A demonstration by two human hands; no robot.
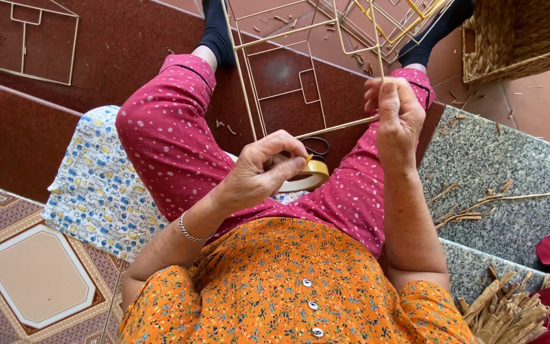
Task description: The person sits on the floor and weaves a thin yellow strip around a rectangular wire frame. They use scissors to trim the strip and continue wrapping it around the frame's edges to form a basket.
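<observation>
Left hand (263, 171) pinches the yellowish roll of adhesive tape (308, 176) over the lap, while right hand (397, 114) closes fingers around the thin pale bamboo-stick frame (288, 83) standing between the knees.

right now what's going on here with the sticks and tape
A seated person works on a frame of thin bamboo sticks over their lap. The right hand grips a stick of the frame, while the left hand holds a roll of yellowish tape, pinching its end. Black scissors lie just beyond, and stick scraps litter the granite step.
</observation>
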